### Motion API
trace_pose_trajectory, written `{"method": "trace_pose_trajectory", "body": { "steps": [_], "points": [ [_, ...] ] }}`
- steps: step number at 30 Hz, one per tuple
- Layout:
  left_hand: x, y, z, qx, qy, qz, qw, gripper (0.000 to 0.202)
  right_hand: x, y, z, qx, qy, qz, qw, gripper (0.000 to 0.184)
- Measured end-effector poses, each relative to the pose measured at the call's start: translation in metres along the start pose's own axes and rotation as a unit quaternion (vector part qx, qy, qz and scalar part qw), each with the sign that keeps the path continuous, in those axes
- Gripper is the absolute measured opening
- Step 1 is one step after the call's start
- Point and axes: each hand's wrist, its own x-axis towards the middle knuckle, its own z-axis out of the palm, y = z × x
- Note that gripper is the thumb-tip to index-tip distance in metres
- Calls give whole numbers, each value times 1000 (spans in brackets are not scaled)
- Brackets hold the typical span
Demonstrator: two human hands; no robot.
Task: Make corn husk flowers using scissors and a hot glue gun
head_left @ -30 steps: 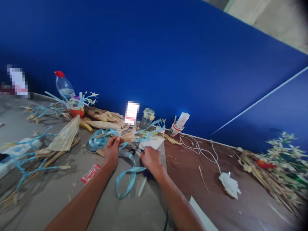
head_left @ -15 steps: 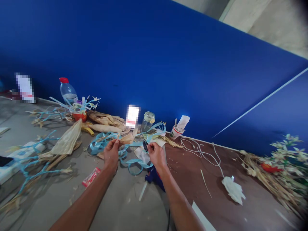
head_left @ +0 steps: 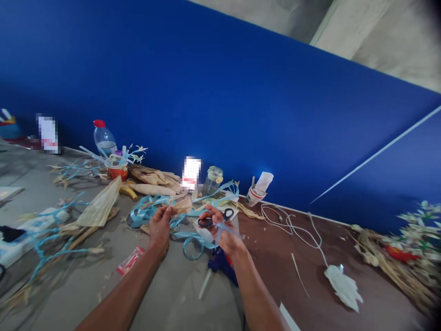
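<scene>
My left hand is closed, pinching a strip of dried corn husk between thumb and fingertips. A few inches to its right, my right hand is closed around a pair of scissors with black handle loops; part of this hand is smeared by motion, and I cannot make out the blades. Coils of light blue ribbon lie behind and between the hands. Under my right wrist is a dark blue glue gun with a whitish stick poking out.
At the back stand a bottle with a red cap, a red cup of blue-stemmed flowers, a glass jar and a white cup. A white power strip sits left. A white cable and dried-stalk bouquet are right.
My right hand has turned and its scissors have swung round, with both handle loops now showing. My left hand still holds the husk in nearly the same place. The view has shifted slightly.
</scene>
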Motion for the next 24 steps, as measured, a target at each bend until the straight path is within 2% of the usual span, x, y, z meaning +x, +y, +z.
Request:
{"method": "trace_pose_trajectory", "body": {
  "steps": [3,6,10,13,18,21,24],
  "points": [
    [-1,2,0,-25,-3,-30,999,41,-1,-2,7,-11,-11,-6,1000,34],
    [-2,3,1,-31,-1,-32,999,40,2,1,11,27,29,42,998,28],
    [-3,4,2,-30,2,-21,999,37,6,3,10,66,53,101,991,45],
    [-4,5,2,-39,-1,-25,999,38,6,6,10,30,70,123,990,47],
    [-7,9,5,-61,-10,-48,997,40,10,22,17,-163,85,132,974,28],
    [-10,14,9,-70,3,-57,996,38,12,32,23,-343,110,91,928,24],
    [-14,18,12,-94,-11,-87,992,36,11,36,31,-482,87,14,872,23]
  ]
}}
